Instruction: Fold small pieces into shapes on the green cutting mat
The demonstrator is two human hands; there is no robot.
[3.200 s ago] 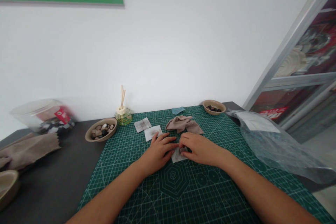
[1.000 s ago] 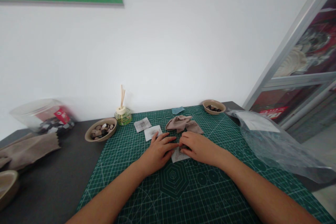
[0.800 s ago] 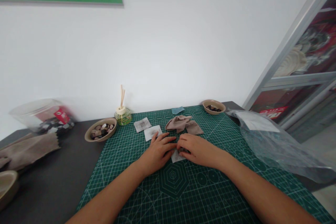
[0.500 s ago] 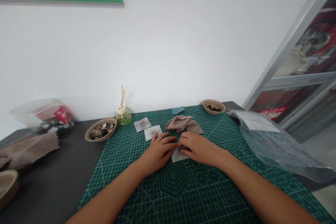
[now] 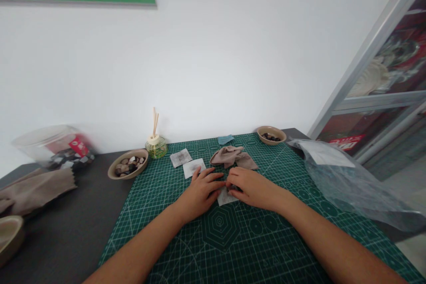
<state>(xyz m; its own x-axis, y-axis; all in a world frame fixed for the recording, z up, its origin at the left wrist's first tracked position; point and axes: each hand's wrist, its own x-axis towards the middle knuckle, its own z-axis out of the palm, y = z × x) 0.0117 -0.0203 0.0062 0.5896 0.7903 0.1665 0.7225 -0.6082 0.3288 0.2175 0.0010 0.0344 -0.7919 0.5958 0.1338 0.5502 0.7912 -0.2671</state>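
both hands rest together at the centre of the green mat (image 5: 233, 239). left hand (image 5: 199, 191) lies palm down, fingers spread flat, pinning the left edge of a small white square (image 5: 225, 197) to the mat. right hand (image 5: 252, 187) lies at 3 o'clock of the left hand, fingers curled down onto the same square; a small dark item sits under its fingertips, too hidden to identify, and whether it is gripped cannot be told. the fingertips of both hands touch.

the square lies flat on the mat, mostly covered, its near corner showing between the hands.

at 12 o'clock of the hands, just beyond them: a crumpled beige cloth (image 5: 233, 156). at 11 o'clock: two more white squares (image 5: 187, 163), side by side. at 10 o'clock, off the mat: a bowl of stones (image 5: 128, 169) and a reed diffuser (image 5: 156, 145). at 1 o'clock, at the far mat corner: a second bowl (image 5: 271, 135). at 3 o'clock, well apart: a clear plastic bag (image 5: 349, 182). at 9 o'clock, far left: a folded cloth (image 5: 35, 190) and a plastic jar (image 5: 55, 147).
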